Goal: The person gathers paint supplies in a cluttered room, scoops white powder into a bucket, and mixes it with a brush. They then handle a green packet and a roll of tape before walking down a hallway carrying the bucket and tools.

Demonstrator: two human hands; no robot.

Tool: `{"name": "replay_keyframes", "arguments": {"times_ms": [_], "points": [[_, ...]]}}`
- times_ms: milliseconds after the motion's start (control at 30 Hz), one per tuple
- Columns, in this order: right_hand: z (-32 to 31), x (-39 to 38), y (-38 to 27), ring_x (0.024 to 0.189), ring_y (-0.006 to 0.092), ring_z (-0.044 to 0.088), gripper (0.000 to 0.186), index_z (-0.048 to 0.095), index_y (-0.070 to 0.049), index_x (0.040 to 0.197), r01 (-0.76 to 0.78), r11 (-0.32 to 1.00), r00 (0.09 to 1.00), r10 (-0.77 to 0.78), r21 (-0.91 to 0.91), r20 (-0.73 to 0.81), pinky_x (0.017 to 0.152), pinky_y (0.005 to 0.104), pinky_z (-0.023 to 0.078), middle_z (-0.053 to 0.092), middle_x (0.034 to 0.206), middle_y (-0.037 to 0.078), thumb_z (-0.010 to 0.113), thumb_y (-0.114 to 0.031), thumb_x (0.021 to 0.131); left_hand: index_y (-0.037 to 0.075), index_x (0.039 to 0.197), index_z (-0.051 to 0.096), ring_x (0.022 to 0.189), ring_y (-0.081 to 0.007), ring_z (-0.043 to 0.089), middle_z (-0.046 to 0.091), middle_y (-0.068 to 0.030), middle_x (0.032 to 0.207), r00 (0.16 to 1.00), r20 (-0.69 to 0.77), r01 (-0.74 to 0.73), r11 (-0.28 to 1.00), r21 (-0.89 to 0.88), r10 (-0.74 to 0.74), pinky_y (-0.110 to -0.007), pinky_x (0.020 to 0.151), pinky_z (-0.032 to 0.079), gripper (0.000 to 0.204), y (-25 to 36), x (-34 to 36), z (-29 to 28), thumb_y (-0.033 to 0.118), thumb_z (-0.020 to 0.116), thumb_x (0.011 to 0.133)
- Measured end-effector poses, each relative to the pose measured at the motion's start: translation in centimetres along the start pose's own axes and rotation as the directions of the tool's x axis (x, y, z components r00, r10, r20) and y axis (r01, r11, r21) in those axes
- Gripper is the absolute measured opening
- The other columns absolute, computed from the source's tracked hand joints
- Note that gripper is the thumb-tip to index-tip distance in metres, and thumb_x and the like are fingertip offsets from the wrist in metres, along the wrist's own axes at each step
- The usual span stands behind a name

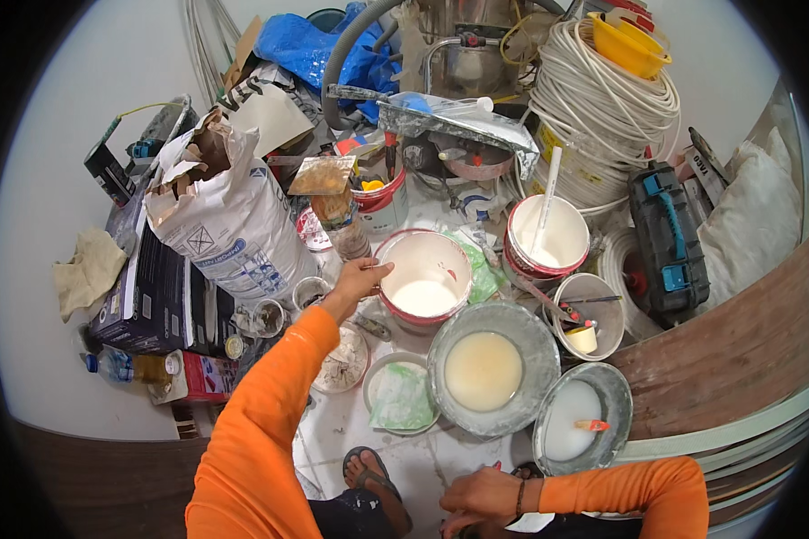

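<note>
- In the head view we look down on a pale tiled floor (422, 458); our landmark is the big grey basin (539, 346), round, scuffed and holding cloudy, yellowish liquid.
- Well to the basin's left rises a plain light wall (63, 180); to its right we see brown wooden panels (719, 350).
- Beyond the basin and to its left stands a crumpled paper sack (234, 207), its top torn; far behind the basin lies a creased blue tarp (306, 45).
- Beyond the basin and to its right, smooth pale cable (593, 117) is wound into a thick coil, with a hard black-and-blue case (670, 238) nearer to us.
- Just beyond the basin, slightly left, is the white bucket (424, 256): round, smooth-walled, red-rimmed, with white material at the bottom.
- The bucket's mouth faces up and its long axis runs about upright; a slight tilt we cannot rule out.
- Our left hand (361, 279) has its grip pinching the bucket's rim on the left.
- Our right hand (481, 494) is on the basin's near side, fingers bent; whether its grip holds anything, we cannot tell.
</note>
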State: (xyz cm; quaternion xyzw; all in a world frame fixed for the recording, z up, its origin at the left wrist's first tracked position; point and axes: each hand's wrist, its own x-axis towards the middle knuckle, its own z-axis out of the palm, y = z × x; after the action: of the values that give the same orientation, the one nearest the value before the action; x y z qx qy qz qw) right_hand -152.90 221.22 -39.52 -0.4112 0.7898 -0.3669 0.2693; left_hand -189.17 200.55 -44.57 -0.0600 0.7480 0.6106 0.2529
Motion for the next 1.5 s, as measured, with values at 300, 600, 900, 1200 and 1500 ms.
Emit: {"name": "replay_keyframes", "arguments": {"times_ms": [300, 600, 900, 1200, 1500], "points": [[5.5, -1.2, 3.4, 0.083, 0.0316, 0.068, 0.028, 0.063, -0.012, 0.11, -0.025, 0.951, 0.999, 0.036, -0.308, 0.029, 0.062, 0.0466, 0.055, 0.067, 0.086, 0.008, 0.06, -0.031, 0.09, 0.003, 0.125, 0.055, 0.085, -0.0065, 0.063, 0.067, -0.0003, 0.099, 0.952, 0.162, -0.238, 0.962, -0.135, 0.259, -0.023, 0.076, 0.051, 0.048, 1.8, -2.8, -2.7, 0.005, 0.078, 0.083], [8.8, -1.0, 4.4, 0.086, 0.038, 0.07, 0.04, 0.065, -0.007, 0.11, -0.24, 0.96, 0.852, 0.281, -0.147, 0.443, 0.074, 0.0484, 0.057, 0.07, 0.09, 0.018, 0.065, -0.041, 0.088, 0.003, 0.126, 0.054, 0.097, -0.0093, 0.062, 0.065, -0.0011, 0.11, 0.87, 0.24, -0.406, 0.902, -0.146, 0.431, -0.024, 0.086, 0.05, 0.047, 3.0, -7.2, -3.1, 0.001, 0.076, 0.084], [0.3, -2.8, 2.9, 0.081, 0.0371, 0.068, 0.042, 0.065, -0.009, 0.106, -0.318, 0.925, 0.935, 0.271, 0.208, 0.228, 0.071, 0.0467, 0.053, 0.07, 0.087, 0.015, 0.059, -0.049, 0.094, 0.002, 0.123, 0.055, 0.101, -0.0097, 0.063, 0.066, -0.0034, 0.111, 0.844, 0.32, -0.412, 0.902, -0.129, 0.431, -0.026, 0.089, 0.051, 0.048, 4.5, -8.5, -2.3, -0.004, 0.077, 0.081], [-10.2, -14.2, 2.3, 0.094, 0.0319, 0.068, 0.029, 0.067, -0.008, 0.1, -0.703, 0.669, 0.707, 0.695, -0.24, -0.13, 0.08, 0.0439, 0.054, 0.072, 0.096, 0.012, 0.063, -0.035, 0.089, 0.004, 0.115, 0.057, 0.095, -0.0075, 0.062, 0.066, -0.0022, 0.107, 0.833, 0.362, -0.417, 0.905, -0.088, 0.419, -0.024, 0.085, 0.051, 0.043, 5.5, -8.6, -1.9, -0.003, 0.079, 0.079], [-0.6, -20.8, 12.2, 0.102, 0.0299, 0.063, 0.027, 0.065, -0.012, 0.109, -0.719, 0.334, 0.56, 0.798, -0.609, -0.224, 0.079, 0.0433, 0.052, 0.07, 0.096, 0.01, 0.062, -0.024, 0.086, 0.002, 0.11, 0.059, 0.096, -0.0084, 0.06, 0.06, -0.002, 0.113, 0.822, 0.404, -0.44, 0.898, 0.003, 0.402, -0.025, 0.084, 0.052, 0.038, 6.7, -9.8, -1.3, -0.003, 0.08, 0.079]]}}
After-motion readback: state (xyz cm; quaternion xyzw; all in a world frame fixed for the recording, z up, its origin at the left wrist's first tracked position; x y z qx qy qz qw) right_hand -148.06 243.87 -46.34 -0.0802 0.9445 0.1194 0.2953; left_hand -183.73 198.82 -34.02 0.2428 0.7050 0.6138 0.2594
